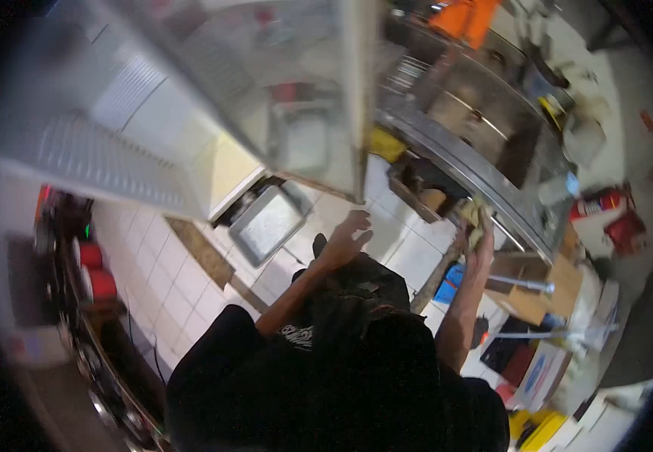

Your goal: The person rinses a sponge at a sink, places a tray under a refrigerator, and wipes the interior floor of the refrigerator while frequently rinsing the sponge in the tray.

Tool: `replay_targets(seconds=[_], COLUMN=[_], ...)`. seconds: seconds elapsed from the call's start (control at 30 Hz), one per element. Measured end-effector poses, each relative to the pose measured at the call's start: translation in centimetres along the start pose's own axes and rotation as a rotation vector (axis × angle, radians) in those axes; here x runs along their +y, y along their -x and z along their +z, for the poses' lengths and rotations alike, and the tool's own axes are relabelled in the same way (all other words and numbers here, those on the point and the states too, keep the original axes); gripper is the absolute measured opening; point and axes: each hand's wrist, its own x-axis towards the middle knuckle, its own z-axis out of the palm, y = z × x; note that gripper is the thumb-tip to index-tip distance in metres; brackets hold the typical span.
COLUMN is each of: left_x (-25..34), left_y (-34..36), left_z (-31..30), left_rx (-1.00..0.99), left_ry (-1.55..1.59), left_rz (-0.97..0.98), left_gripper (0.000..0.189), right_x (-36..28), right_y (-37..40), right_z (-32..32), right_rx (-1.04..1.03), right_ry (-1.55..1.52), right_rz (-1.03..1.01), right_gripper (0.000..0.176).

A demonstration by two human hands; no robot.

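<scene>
Head view is blurred and tilted; right hand (482,252) half hidden, fingers clenched on a crumpled yellowish cloth (476,213) (at the steel surface (433,145) edge); left hand (345,239) spread, empty.

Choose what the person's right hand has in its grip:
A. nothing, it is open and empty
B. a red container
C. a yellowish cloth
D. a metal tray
C: the right hand is closed on a yellowish cloth, pressed at the edge of the steel counter, while the left hand is spread open with nothing in it.
</scene>
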Motion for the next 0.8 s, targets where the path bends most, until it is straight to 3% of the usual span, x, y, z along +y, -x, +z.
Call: replay_targets(seconds=[0.07, 0.2, 0.33, 0.47, 0.53, 0.57, 0.6, 0.67, 0.73, 0.8], left_x=[2.6, 1.2, 2.4, 2.0, 2.7, 2.9, 3.0, 3.4, 3.7, 2.7], left_y=[-2.0, -5.8, -11.5, -18.2, -22.2, -24.2, -26.4, -29.7, -32.4, -34.8], left_z=[0.4, 2.3, 4.4, 5.8, 5.8, 6.3, 6.4, 5.9, 5.4, 5.3], left_rx=[-0.06, -0.114, -0.114, -0.14, -0.107, -0.051, -0.05, -0.048, -0.004, 0.068], left_ry=[0.186, 0.233, 0.341, 0.483, 0.322, 0.389, 0.39, 0.51, 0.383, 0.553], left_rz=[-0.261, -0.171, -0.129, -0.112, -0.048, -0.147, -0.147, -0.168, -0.228, -0.272], left_gripper=[0.039, 0.04, 0.04, 0.035, 0.038, 0.036, 0.036, 0.039, 0.044, 0.052], right_x=[-2.6, -5.7, -8.6, -9.8, -8.4, -6.2, -6.5, -6.5, -3.7, -2.5], right_y=[-2.3, -8.6, -15.6, -21.9, -27.3, -32.1, -32.7, -32.2, -36.3, -39.6], right_z=[1.9, 3.4, 6.1, 8.9, 6.8, 3.1, 4.2, 6.9, 3.2, 0.8], right_rx=[-0.028, -0.035, 0.124, 0.27, 0.386, 0.396, 0.396, 0.5, 0.468, 0.456], right_ry=[0.09, 0.108, 0.079, 0.389, 0.724, 0.812, 0.812, 0.841, 0.842, 1.339], right_rz=[-0.108, -0.308, -0.293, -0.337, -0.227, -0.439, -0.44, -0.142, -0.227, -0.472], right_gripper=[0.041, 0.037, 0.029, 0.033, 0.038, 0.034, 0.034, 0.033, 0.038, 0.059])
